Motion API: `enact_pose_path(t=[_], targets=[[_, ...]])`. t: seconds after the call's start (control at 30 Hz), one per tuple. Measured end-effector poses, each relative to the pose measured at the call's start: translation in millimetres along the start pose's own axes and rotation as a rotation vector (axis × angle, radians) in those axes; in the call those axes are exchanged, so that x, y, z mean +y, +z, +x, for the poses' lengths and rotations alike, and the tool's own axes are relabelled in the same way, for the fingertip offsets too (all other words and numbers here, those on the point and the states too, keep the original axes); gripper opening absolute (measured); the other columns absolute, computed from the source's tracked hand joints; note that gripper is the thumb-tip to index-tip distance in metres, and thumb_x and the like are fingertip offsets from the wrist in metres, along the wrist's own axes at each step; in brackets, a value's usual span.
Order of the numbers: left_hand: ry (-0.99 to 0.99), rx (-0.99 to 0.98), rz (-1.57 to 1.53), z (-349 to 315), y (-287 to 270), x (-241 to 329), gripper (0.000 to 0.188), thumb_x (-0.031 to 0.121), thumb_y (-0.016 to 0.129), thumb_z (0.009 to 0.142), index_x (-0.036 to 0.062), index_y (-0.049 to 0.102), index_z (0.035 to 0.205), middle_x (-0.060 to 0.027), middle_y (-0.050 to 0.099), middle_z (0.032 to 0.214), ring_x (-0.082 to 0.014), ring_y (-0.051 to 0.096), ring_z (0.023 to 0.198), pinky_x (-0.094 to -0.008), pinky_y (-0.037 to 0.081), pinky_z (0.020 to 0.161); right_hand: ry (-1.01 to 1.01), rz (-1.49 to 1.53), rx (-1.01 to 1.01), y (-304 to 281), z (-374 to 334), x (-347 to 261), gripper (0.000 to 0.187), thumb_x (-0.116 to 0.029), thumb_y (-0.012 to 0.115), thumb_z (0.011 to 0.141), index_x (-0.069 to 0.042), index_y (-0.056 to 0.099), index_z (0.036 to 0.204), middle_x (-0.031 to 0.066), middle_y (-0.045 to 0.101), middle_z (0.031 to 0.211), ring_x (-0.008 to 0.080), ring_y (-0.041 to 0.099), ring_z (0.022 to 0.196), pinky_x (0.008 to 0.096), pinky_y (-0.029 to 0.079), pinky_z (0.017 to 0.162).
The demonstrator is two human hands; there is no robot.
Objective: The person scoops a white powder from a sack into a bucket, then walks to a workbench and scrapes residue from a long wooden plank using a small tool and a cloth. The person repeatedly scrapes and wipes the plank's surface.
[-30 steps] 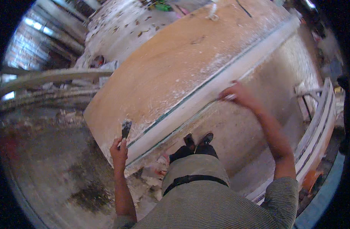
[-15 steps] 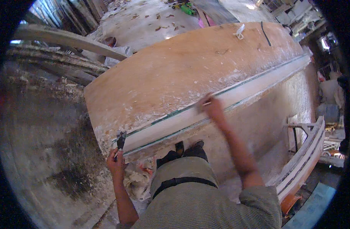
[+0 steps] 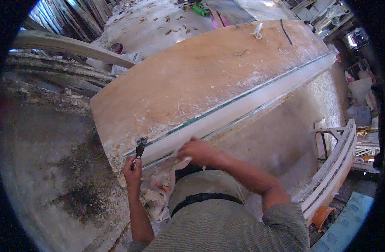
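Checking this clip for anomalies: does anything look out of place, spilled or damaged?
Nothing alarming. White crumbs and dust litter the brown panel, and torn scraps lie on the floor below. The left hand holds a scraper upright; the right hand presses on the white edge strip.

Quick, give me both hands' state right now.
Left hand: closed on a putty knife.
Right hand: pressed on the white strip; grip cannot be told.

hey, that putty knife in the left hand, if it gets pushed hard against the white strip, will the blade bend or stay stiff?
The putty knife has a thin, flat blade, so it probably flexes a little. The left hand wraps its handle in one fist, so it is likely light. White dust on the strip may make it slide.
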State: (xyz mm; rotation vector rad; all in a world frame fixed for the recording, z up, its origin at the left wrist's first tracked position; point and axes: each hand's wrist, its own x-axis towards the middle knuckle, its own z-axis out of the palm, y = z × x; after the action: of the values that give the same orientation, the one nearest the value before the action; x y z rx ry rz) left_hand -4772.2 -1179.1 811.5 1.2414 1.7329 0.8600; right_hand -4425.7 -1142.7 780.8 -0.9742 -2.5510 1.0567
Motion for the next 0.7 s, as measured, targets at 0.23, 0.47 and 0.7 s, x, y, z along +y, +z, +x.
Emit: enact_pose_path(t=[0.23, 0.47, 0.7], targets=[[-0.100, 0.014, 0.003, -8, -33, -19, 0.027, 0.011, 0.068, 0.097, -0.0019, 0.067, 0.121, -0.0023, 0.061, 0.105, -0.0090, 0.058, 0.083, -0.0244, 0.047, 0.071, 0.992, -0.919, -0.222, -204, -194, 116, 0.021, -0.015, 0.069, 0.083, -0.014, 0.077, 0.103, 0.0126, 0.075, 0.094, 0.0346, 0.071, 0.086, 0.0516, 0.045, 0.102], [-0.087, 0.049, 0.013, -14, -39, -13, 0.027, 0.011, 0.070, 0.097, 0.0002, 0.067, 0.121, -0.0016, 0.060, 0.101, -0.0088, 0.058, 0.080, -0.0239, 0.046, 0.070, 0.093, 0.170, 0.447, -63, -21, 12, 0.055, 0.010, 0.067, 0.067, -0.011, 0.071, 0.117, 0.0109, 0.070, 0.123, 0.0313, 0.061, 0.117, 0.0425, 0.043, 0.106], [0.401, -0.372, 0.350, 4, -34, -19, 0.028, 0.008, 0.072, 0.092, 0.0016, 0.068, 0.119, -0.0122, 0.064, 0.104, -0.0234, 0.066, 0.092, -0.0319, 0.053, 0.080, 0.134, -0.080, 0.108, -8, 2, -17, 0.037, -0.008, 0.074, 0.074, -0.016, 0.074, 0.110, 0.0088, 0.072, 0.104, 0.0327, 0.067, 0.103, 0.0473, 0.050, 0.092]])
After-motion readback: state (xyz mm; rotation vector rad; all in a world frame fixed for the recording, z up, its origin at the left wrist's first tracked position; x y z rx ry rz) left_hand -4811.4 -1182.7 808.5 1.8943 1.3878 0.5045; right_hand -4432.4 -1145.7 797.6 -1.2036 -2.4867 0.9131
